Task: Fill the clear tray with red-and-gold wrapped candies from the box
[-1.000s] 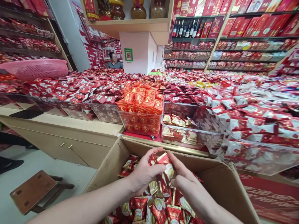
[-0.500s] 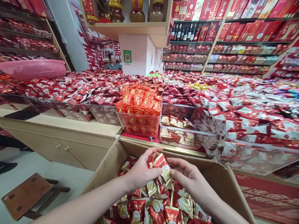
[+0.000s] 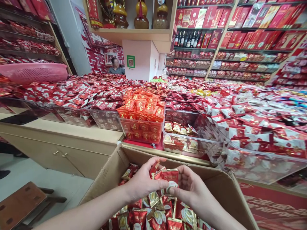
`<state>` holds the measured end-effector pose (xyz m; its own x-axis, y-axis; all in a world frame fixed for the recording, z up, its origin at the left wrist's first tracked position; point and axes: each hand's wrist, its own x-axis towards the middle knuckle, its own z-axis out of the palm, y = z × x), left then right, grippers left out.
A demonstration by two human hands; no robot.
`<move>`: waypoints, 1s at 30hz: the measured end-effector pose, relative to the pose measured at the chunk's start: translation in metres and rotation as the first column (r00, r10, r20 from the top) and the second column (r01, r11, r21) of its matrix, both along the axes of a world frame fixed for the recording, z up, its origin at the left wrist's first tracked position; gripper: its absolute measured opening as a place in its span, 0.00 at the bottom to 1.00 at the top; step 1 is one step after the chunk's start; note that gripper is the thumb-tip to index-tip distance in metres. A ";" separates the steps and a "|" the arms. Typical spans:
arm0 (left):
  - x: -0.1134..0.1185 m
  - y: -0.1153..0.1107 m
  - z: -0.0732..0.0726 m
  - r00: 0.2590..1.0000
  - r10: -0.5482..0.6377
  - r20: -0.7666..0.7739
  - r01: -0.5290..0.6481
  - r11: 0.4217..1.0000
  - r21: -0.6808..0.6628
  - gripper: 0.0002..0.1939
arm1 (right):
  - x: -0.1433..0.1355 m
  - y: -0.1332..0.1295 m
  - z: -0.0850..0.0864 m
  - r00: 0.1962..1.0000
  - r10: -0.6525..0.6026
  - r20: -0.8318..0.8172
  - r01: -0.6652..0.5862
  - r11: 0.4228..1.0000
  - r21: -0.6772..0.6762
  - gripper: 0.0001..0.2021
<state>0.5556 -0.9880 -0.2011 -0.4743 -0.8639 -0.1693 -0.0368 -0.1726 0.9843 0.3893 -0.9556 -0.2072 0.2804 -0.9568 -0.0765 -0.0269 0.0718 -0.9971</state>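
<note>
Red and gold candy packets (image 3: 159, 220) fill an open cardboard box (image 3: 100, 183) in front of me. Above them, my left hand (image 3: 144, 179) is closed around a few red packets, its thumb across their front. My right hand (image 3: 189, 185) pinches the lower right part of a red packet (image 3: 172, 178) lettered DURIAN, its fingers behind it. Both hands meet at these packets, which hide part of the fingers. Just beyond the box, a clear bin (image 3: 179, 143) holds a low layer of similar packets.
Beside that bin stands a clear bin of orange-red packets (image 3: 141, 127). More heaped bins spread left and right. A brown stool (image 3: 21, 203) is at lower left, a pink basket (image 3: 35, 72) at upper left. A person (image 3: 116, 67) sits far back.
The DURIAN packet has turned from tilted to nearly upright and moved slightly right, with more red foil showing beside it. My right fingers have curled in behind it. The view has shifted slightly.
</note>
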 end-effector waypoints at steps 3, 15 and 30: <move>0.001 0.001 -0.001 0.999 -0.028 0.044 0.031 0.997 -0.076 0.29 | 0.000 0.001 0.001 0.994 0.037 -0.103 -0.040 0.999 -0.035 0.11; 0.010 -0.008 0.011 0.996 0.076 -0.042 -0.074 0.996 0.056 0.29 | -0.036 -0.036 0.099 0.807 -0.456 -0.375 0.156 0.778 -0.609 0.10; 0.012 -0.010 0.010 0.957 0.147 -0.250 -0.036 0.916 0.400 0.28 | -0.049 -0.185 0.086 0.623 -0.422 -0.658 0.201 0.900 -0.387 0.05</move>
<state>0.5680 -0.9983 -0.1912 -0.4715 -0.7977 -0.3761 0.2543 -0.5313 0.8081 0.3400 -1.1404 -0.1212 -0.0754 -0.9878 0.1362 -0.7557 -0.0325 -0.6541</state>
